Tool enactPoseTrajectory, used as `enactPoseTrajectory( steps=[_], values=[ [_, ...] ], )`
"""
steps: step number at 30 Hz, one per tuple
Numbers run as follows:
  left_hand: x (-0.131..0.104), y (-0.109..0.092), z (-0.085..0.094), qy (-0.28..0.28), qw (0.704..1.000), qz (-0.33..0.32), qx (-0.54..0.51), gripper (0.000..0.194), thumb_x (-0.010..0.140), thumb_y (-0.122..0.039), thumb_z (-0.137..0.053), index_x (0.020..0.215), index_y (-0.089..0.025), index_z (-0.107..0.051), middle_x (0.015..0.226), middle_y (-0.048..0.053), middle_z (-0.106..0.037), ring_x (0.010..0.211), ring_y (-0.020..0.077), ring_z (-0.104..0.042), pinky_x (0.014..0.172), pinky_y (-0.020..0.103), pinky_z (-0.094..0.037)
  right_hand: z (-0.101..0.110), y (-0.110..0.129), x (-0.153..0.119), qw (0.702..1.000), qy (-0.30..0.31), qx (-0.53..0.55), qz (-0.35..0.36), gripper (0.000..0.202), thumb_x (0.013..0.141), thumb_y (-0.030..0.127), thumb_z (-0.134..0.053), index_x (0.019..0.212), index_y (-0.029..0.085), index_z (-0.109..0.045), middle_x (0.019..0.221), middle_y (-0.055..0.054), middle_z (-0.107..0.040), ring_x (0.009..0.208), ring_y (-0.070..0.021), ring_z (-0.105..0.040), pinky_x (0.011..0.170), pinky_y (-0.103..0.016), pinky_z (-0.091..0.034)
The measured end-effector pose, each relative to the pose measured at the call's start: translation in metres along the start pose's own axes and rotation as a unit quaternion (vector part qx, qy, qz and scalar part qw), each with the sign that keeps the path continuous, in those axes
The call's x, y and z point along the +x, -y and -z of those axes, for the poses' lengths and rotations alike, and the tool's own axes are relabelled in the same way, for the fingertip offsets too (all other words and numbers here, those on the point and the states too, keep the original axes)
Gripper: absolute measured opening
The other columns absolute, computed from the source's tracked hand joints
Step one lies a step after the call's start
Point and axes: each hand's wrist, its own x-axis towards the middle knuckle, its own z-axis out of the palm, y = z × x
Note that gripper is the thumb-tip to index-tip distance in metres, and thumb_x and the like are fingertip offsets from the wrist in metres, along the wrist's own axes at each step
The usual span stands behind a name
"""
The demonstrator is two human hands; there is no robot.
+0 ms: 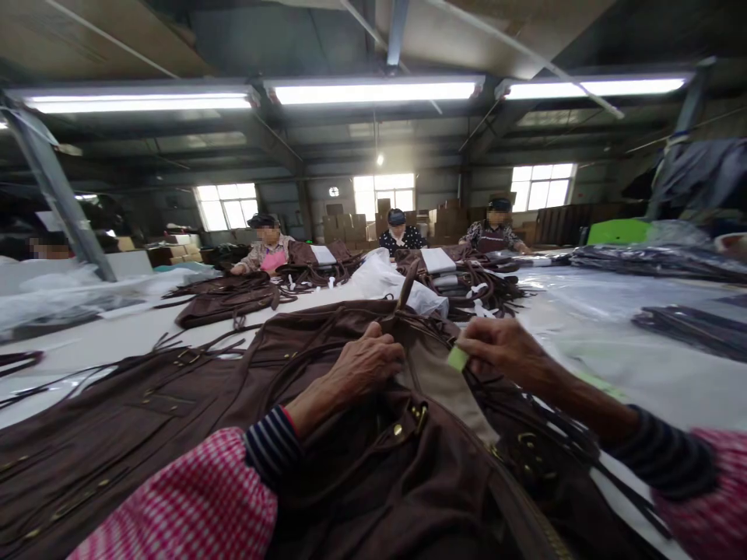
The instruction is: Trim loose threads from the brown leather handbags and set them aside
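A dark brown bag [432, 467] with brass hardware lies in front of me, its zip opening showing a tan lining [443, 381]. My left hand [370, 362] is closed on the edge of that opening, its fingertips partly hidden by the fabric. Across the opening, my right hand [499, 346] pinches a small light green tag [458, 358] above the lining. Whether those fingers also touch the bag's right edge, I cannot tell. A stiff brown strap end [408, 285] stands up at the far end of the opening.
More brown bags [145, 420] lie flat at my left. Beyond are piled bags with white paper bands [437, 260] and crumpled clear plastic [377, 274]. Three people work across the table [671, 389]; plastic-wrapped dark items [694, 330] lie at right.
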Motion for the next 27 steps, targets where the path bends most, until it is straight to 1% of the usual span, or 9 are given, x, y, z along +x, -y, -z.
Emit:
enactPoseTrajectory(
  steps=[2, 3, 5, 7, 10, 14, 19, 23, 27],
  values=[
    [0.007, -0.002, -0.001, 0.002, 0.999, 0.039, 0.016, 0.016, 0.093, -0.041, -0.059, 0.097, -0.026, -0.064, 0.088, 0.004, -0.063, 0.099, 0.0236, -0.052, 0.065, 0.029, -0.039, -0.038, 0.017, 0.016, 1.0, -0.003, -0.003, 0.026, 0.019, 0.085, 0.039, -0.058, 0.08, 0.021, -0.062, 0.057, 0.001, -0.065, 0.047, -0.0142, -0.056, 0.049, -0.025, -0.038],
    [0.011, -0.003, -0.003, -0.001, 0.998, 0.059, 0.031, 0.019, 0.091, -0.043, -0.061, 0.099, -0.026, -0.064, 0.086, 0.005, -0.063, 0.097, 0.0242, -0.053, 0.064, 0.029, -0.038, -0.053, 0.019, 0.023, 0.999, -0.027, -0.023, 0.037, 0.015, 0.086, 0.034, -0.057, 0.078, 0.022, -0.06, 0.057, 0.001, -0.065, 0.05, -0.0152, -0.058, 0.052, -0.026, -0.039],
    [0.019, -0.005, -0.007, -0.013, 0.994, 0.092, 0.064, 0.025, 0.089, -0.045, -0.063, 0.102, -0.024, -0.063, 0.084, 0.006, -0.062, 0.094, 0.0251, -0.056, 0.063, 0.029, -0.038, -0.075, 0.014, 0.033, 0.994, -0.084, -0.053, 0.043, 0.013, 0.087, 0.029, -0.055, 0.077, 0.022, -0.057, 0.058, 0.001, -0.065, 0.055, -0.0171, -0.061, 0.058, -0.028, -0.041],
    [0.025, -0.006, -0.012, -0.023, 0.991, 0.096, 0.086, 0.023, 0.089, -0.044, -0.063, 0.099, -0.023, -0.063, 0.083, 0.007, -0.061, 0.095, 0.0257, -0.056, 0.063, 0.029, -0.038, -0.086, 0.003, 0.038, 0.99, -0.129, -0.049, 0.032, 0.014, 0.09, 0.028, -0.052, 0.077, 0.023, -0.055, 0.057, 0.001, -0.065, 0.057, -0.0185, -0.063, 0.062, -0.029, -0.043],
    [0.028, -0.009, -0.019, -0.038, 0.992, 0.07, 0.101, 0.016, 0.092, -0.038, -0.061, 0.091, -0.022, -0.063, 0.089, 0.007, -0.063, 0.099, 0.0247, -0.055, 0.063, 0.029, -0.039, -0.091, -0.008, 0.038, 0.988, -0.154, -0.007, 0.016, 0.016, 0.094, 0.032, -0.049, 0.081, 0.023, -0.055, 0.057, 0.001, -0.065, 0.056, -0.0193, -0.065, 0.064, -0.031, -0.046],
    [0.027, -0.013, -0.022, -0.06, 0.987, 0.069, 0.135, 0.012, 0.096, -0.025, -0.053, 0.093, -0.019, -0.063, 0.107, 0.009, -0.06, 0.104, 0.0237, -0.052, 0.065, 0.03, -0.043, -0.09, -0.013, 0.035, 0.984, -0.175, 0.037, 0.011, 0.018, 0.095, 0.036, -0.049, 0.084, 0.023, -0.054, 0.057, 0.001, -0.065, 0.054, -0.019, -0.065, 0.061, -0.03, -0.046],
    [0.031, -0.018, -0.02, -0.034, 0.983, 0.049, 0.171, 0.017, 0.097, -0.017, -0.046, 0.095, -0.015, -0.063, 0.108, 0.012, -0.058, 0.104, 0.0255, -0.052, 0.068, 0.033, -0.048, -0.091, -0.019, 0.037, 0.977, -0.194, 0.091, -0.002, 0.018, 0.095, 0.037, -0.049, 0.087, 0.022, -0.054, 0.058, 0.001, -0.064, 0.054, -0.0186, -0.065, 0.057, -0.028, -0.046],
    [0.038, -0.019, -0.015, -0.009, 0.98, 0.058, 0.191, 0.014, 0.095, -0.019, -0.048, 0.097, -0.015, -0.062, 0.11, 0.012, -0.058, 0.106, 0.0263, -0.051, 0.067, 0.033, -0.049, -0.091, -0.019, 0.037, 0.974, -0.212, 0.084, 0.005, 0.017, 0.093, 0.033, -0.051, 0.082, 0.021, -0.054, 0.06, 0.002, -0.064, 0.051, -0.0168, -0.065, 0.056, -0.027, -0.045],
    [0.042, -0.022, -0.014, 0.015, 0.975, 0.061, 0.212, 0.013, 0.094, -0.019, -0.05, 0.1, -0.014, -0.06, 0.109, 0.012, -0.059, 0.106, 0.0276, -0.052, 0.067, 0.033, -0.049, -0.091, -0.016, 0.036, 0.972, -0.225, 0.074, 0.0, 0.015, 0.092, 0.028, -0.052, 0.079, 0.021, -0.055, 0.056, 0.003, -0.062, 0.049, -0.0156, -0.064, 0.056, -0.026, -0.043]
  ],
)
